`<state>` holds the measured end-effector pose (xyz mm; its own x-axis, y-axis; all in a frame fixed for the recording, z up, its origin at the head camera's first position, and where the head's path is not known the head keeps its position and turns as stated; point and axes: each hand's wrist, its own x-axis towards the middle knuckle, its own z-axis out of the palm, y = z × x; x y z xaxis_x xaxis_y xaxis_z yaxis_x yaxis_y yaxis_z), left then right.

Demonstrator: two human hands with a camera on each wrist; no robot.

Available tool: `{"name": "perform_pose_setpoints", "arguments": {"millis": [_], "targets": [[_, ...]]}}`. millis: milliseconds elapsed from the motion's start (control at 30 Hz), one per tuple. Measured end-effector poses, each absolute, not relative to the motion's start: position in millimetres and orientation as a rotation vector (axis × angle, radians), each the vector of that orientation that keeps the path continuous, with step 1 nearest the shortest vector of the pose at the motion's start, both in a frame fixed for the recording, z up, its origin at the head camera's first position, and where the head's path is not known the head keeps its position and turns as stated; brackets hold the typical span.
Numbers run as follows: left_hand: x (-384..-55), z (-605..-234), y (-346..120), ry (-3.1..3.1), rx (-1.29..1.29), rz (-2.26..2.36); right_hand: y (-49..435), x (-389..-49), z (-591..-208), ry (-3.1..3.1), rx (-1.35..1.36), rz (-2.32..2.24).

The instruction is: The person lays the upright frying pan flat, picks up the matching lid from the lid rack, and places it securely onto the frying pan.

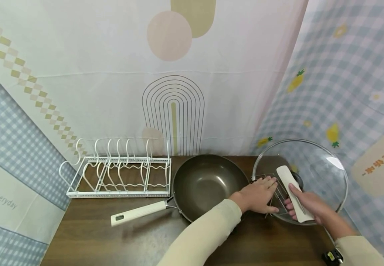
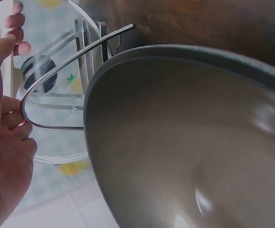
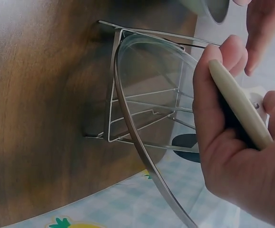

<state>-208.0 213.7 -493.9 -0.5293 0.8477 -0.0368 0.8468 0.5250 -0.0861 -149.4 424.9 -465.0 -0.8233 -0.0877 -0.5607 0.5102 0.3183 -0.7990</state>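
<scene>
A large glass pot lid [image 1: 325,177] with a metal rim stands tilted at the right, its lower rim within a thin metal wire stand [image 3: 112,95]. My right hand [image 1: 311,203] grips the lid's long cream handle [image 1: 293,192], fingers wrapped round it. My left hand [image 1: 260,195] reaches across the wok, fingers extended, touching the wire stand's bent frame [image 2: 61,61]. Just left of the stand sits a dark wok [image 1: 208,184], its cream handle [image 1: 138,213] pointing left.
A white pan rack [image 1: 118,194] with several upright loops stands left of the wok, near the back of the wooden table [image 1: 88,236]. Patterned cloths hang behind and on both sides; the lid is close to the right cloth [image 1: 361,147].
</scene>
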Motion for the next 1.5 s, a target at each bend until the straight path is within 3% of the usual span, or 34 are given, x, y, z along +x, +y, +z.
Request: {"name": "perform_pose_setpoints", "arguments": {"millis": [1500], "targets": [[-205.9, -492.5, 216.6, -2.779, -1.513, 0.169, 412.9, -146.3, -473.7, 2.346, 0.457, -1.459]]}}
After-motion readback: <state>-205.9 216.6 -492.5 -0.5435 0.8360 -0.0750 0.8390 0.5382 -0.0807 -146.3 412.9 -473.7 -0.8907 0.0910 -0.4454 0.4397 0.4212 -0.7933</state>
